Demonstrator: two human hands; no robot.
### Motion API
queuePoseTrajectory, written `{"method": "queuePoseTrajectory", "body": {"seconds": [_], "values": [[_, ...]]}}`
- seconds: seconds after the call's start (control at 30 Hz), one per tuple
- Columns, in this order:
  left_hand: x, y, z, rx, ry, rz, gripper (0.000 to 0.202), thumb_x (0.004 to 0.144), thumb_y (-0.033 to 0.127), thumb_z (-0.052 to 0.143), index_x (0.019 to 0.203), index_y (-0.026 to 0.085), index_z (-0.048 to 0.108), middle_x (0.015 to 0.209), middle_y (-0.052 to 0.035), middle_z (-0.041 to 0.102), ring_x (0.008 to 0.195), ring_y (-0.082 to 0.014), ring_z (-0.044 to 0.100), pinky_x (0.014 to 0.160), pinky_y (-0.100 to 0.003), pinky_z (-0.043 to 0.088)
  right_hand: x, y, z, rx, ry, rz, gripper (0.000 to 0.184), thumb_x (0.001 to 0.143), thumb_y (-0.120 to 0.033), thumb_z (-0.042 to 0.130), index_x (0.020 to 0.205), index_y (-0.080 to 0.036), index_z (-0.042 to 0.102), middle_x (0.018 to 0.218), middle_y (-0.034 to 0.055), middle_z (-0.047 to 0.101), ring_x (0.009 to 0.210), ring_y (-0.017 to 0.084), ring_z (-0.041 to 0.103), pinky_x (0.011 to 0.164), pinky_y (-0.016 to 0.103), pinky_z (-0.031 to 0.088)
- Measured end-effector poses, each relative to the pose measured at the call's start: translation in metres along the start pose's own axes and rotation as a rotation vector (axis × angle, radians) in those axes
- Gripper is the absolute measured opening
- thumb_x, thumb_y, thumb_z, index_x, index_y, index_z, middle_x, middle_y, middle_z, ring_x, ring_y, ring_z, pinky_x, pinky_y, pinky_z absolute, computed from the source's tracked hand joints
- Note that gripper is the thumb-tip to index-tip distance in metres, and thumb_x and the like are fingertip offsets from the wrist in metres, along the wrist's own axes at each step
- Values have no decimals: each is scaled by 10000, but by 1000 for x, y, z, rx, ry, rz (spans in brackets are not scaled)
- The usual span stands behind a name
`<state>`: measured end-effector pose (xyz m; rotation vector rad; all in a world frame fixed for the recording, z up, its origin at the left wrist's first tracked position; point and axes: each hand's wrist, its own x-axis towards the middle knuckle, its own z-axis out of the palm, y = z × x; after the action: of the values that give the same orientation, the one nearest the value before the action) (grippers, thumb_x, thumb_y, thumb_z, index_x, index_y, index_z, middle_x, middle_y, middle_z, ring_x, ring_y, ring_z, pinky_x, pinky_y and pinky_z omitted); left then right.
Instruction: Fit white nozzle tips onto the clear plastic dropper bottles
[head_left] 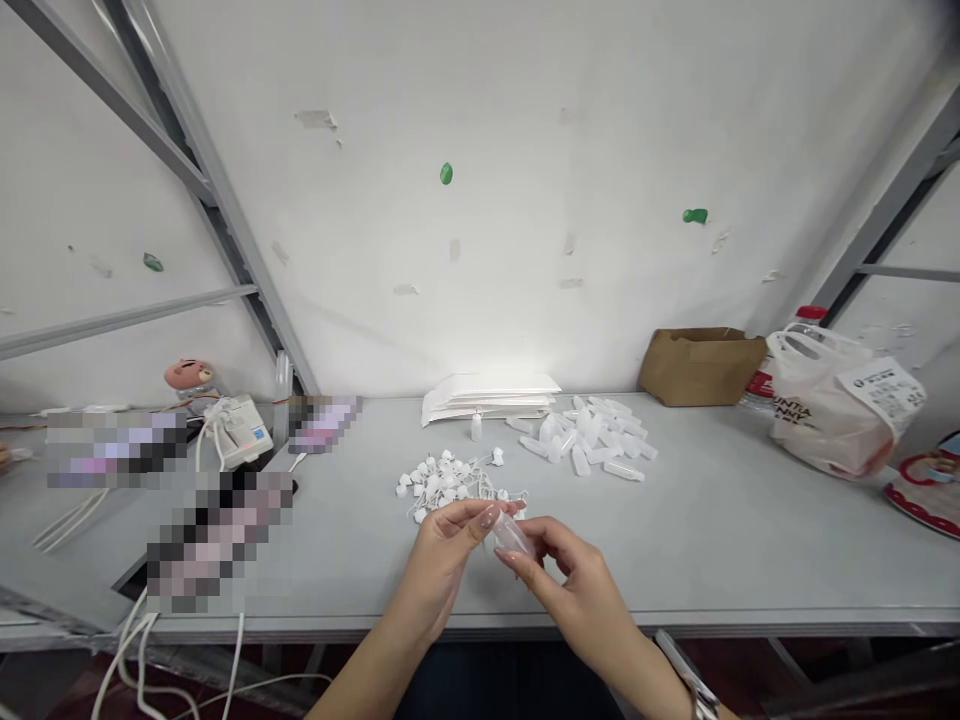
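Note:
My right hand grips a small clear plastic bottle between thumb and fingers, low over the grey table. My left hand meets it from the left, its fingertips pinched at the bottle's top end; what they pinch is too small to make out. Just beyond my hands lies a heap of small white pump caps with thin tubes. Farther back right is a pile of clear empty bottles. One capped bottle stands upright between the two heaps.
A stack of white sheets lies against the wall. A brown paper bag and a white plastic bag sit at the right. A charger with white cables and a pink figurine are at the left.

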<state>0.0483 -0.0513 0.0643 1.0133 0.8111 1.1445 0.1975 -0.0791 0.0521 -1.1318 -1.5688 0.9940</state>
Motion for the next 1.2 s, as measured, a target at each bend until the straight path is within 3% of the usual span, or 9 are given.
{"method": "queuePoseTrajectory", "body": {"seconds": [0.1,0.17,0.37,0.5,0.6,0.73,0.87,1.07,1.2], "values": [[-3,-2,4,-52,4,10,193,711,354,706,768,171,726,929,-93,734,1011,-259,608,926,-374,396,-6,-3,1,-67,41,-69,205,806,-365,602,884,-180,646,706,10,576,649,136,490,623,259,392],[-5,-3,5,-65,5,23,208,705,368,708,760,168,728,914,-97,733,991,-261,612,907,-372,403,-6,-6,0,14,19,-21,210,801,-372,605,843,-172,652,666,6,571,622,129,487,596,254,388],[-10,-5,7,-94,-93,34,185,706,346,711,749,169,739,869,-87,724,979,-255,612,868,-340,425,1,-15,-6,627,-257,297,285,700,-391,705,643,-125,619,492,-17,526,412,64,416,433,209,315],[-9,-4,5,-160,-190,13,196,720,366,695,724,175,739,864,-81,725,1025,-254,600,919,-343,413,6,-11,-5,987,-478,455,274,726,-359,688,678,-91,653,441,-50,449,388,29,338,431,185,289],[-7,-3,1,-87,-98,88,184,724,358,693,733,181,739,906,-83,728,1059,-260,585,954,-353,388,8,-6,-1,922,-382,393,308,745,-408,663,739,-100,662,541,-5,543,455,59,444,494,210,365],[-6,-4,1,-16,65,124,191,735,359,681,789,187,742,961,-89,726,1094,-271,562,969,-372,370,7,-1,6,431,-54,172,274,682,-358,729,864,-160,679,672,15,630,629,132,548,633,262,426],[-8,-8,6,-94,68,50,230,737,380,674,822,174,733,1025,-107,707,1132,-285,531,961,-377,371,1,-2,10,210,60,50,164,730,-328,684,803,-181,698,648,1,615,638,135,522,646,261,413],[-11,-7,10,-211,-87,15,227,755,406,649,784,190,714,1063,-95,694,1144,-282,521,957,-377,370,3,-9,8,697,-138,266,244,677,-356,732,664,-119,673,541,-5,559,494,89,471,504,221,379],[-11,-1,10,-117,-74,31,245,774,409,626,775,181,716,1058,-98,698,1145,-281,519,989,-390,332,5,-2,8,1091,-325,414,244,712,-314,720,625,-99,647,507,-10,531,429,40,404,474,186,334]]}}
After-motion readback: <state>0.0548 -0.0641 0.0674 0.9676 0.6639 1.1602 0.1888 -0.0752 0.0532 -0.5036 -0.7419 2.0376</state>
